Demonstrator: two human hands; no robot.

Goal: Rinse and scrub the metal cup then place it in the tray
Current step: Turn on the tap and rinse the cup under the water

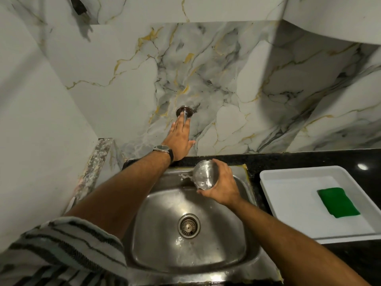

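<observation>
Over the sink [243,240], right hand [223,187] grips the metal cup [203,175]; open left hand [178,141] hides the tap.

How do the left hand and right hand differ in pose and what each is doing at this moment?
The left hand is stretched up to the wall tap with fingers extended flat, while the right hand is curled around the metal cup. The left hand is against the marble wall, above the counter; the right hand is low over the sink. Only the left wrist wears a watch. Both arms are bare to the forearm.
</observation>
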